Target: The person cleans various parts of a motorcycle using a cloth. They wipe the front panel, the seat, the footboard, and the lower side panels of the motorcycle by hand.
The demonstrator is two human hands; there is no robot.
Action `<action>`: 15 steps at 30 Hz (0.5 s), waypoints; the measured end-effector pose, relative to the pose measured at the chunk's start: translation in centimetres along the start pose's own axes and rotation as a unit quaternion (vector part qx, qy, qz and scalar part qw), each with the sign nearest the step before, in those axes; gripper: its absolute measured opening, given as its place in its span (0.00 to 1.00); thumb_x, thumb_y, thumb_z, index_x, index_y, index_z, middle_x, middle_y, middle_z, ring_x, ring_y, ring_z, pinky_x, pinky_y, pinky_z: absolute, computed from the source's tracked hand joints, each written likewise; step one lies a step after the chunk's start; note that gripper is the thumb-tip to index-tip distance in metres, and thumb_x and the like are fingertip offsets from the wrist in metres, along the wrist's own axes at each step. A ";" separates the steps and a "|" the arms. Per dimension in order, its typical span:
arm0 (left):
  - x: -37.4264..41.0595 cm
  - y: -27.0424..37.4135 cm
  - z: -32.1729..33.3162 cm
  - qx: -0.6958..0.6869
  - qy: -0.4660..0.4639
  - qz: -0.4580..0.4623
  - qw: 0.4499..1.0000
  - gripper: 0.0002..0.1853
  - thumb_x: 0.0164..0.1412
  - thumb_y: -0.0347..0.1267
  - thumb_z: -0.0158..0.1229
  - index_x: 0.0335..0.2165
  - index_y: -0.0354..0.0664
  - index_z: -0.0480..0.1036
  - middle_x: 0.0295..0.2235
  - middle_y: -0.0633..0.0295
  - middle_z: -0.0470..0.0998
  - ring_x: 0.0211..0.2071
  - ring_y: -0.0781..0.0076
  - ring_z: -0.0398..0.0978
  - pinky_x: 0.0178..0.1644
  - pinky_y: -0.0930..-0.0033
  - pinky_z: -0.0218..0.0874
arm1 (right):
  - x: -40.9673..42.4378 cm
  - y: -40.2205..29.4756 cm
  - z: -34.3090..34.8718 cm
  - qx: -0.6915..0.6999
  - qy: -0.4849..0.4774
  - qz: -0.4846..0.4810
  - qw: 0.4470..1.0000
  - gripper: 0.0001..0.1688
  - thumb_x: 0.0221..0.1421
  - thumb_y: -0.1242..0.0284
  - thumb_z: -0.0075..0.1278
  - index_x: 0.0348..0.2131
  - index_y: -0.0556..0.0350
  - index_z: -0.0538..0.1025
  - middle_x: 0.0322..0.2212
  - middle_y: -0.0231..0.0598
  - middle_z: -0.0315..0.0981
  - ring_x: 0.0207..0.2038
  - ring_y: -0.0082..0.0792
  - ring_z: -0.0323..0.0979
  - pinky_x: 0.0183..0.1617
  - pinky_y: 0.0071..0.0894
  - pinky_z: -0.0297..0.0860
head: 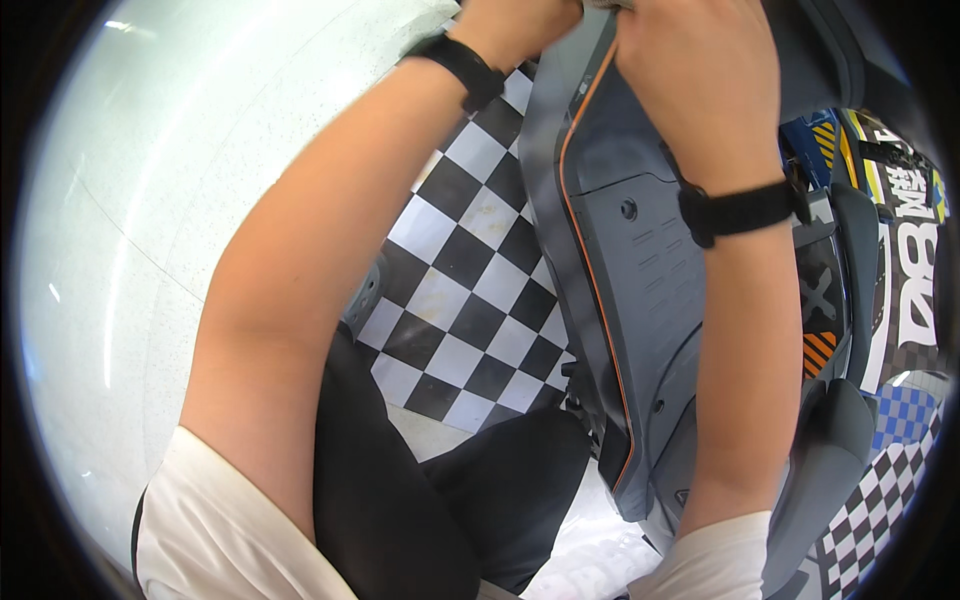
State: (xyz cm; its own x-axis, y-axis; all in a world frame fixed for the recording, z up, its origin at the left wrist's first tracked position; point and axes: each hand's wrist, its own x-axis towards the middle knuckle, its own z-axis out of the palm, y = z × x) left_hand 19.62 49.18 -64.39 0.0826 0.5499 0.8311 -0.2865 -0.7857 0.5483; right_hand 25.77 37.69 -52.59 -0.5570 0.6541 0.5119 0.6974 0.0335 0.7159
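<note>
Both my hands are at the top edge of the head view, arms stretched forward, a black band on each wrist. My left hand (521, 26) is bent close beside my right hand (694, 75). Between them, at the picture's rim, a small piece of a greyish thing (609, 4) shows; what it is I cannot tell. The fingers of both hands are mostly cut off or hidden. Below them lies the grey plastic floorboard (637, 247) of a scooter, edged by a body panel with an orange stripe (568, 172).
A large glossy white surface (135, 187) curves along the left. Black-and-white checkered flooring (480, 277) lies between it and the scooter. At right stand a dark grey scooter seat (832, 435) and panels with orange-and-black stripes (819, 354). My knees are close to the scooter's side.
</note>
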 end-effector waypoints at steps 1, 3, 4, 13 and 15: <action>-2.4 -0.4 1.2 -0.132 -0.026 -0.130 0.982 0.32 0.66 0.22 0.53 0.67 0.34 0.62 0.58 0.41 0.75 0.61 0.46 0.73 0.65 0.58 0.63 | 0.0 -1.0 0.1 0.005 -0.035 -0.007 0.999 0.22 0.58 0.73 0.49 0.48 0.69 0.81 0.50 0.53 0.80 0.59 0.49 0.73 0.69 0.46 0.62; -6.1 -1.2 3.3 -0.203 0.041 -0.108 0.972 0.31 0.70 0.23 0.51 0.69 0.36 0.59 0.66 0.43 0.67 0.67 0.52 0.66 0.70 0.62 0.56 | -1.6 -3.0 0.9 -0.028 -0.123 -0.017 0.992 0.25 0.57 0.74 0.50 0.51 0.67 0.80 0.53 0.52 0.78 0.60 0.49 0.72 0.70 0.45 0.61; -7.4 -2.1 3.8 -0.207 0.037 -0.123 0.970 0.31 0.71 0.25 0.52 0.69 0.36 0.60 0.67 0.45 0.67 0.67 0.50 0.66 0.71 0.61 0.55 | -2.6 -3.9 1.3 -0.067 -0.173 -0.026 0.982 0.27 0.55 0.76 0.52 0.54 0.63 0.79 0.55 0.51 0.76 0.61 0.49 0.71 0.68 0.45 0.63; -26.0 1.2 2.8 -0.113 -0.144 -0.339 0.923 0.40 0.69 0.30 0.53 0.73 0.41 0.49 0.71 0.44 0.58 0.67 0.46 0.66 0.66 0.61 0.63 | -13.8 -14.8 -2.4 0.010 -0.493 -0.057 0.868 0.30 0.61 0.70 0.46 0.58 0.70 0.75 0.62 0.57 0.70 0.68 0.48 0.64 0.76 0.45 0.52; -28.9 3.6 1.6 -0.102 -0.246 -0.405 0.875 0.40 0.67 0.26 0.54 0.73 0.40 0.50 0.71 0.42 0.57 0.67 0.45 0.65 0.67 0.59 0.63 | -17.0 -16.1 -4.1 0.042 -0.510 -0.068 0.857 0.30 0.61 0.70 0.47 0.58 0.70 0.75 0.61 0.58 0.71 0.67 0.48 0.65 0.76 0.45 0.53</action>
State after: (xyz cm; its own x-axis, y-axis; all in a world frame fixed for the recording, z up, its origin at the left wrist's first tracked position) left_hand 17.73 30.04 -86.29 0.7233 0.6751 0.1454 -0.1048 -0.1007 0.9894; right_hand 22.15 22.94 -70.80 0.0173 0.9583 -0.2854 0.7114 0.1888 0.6770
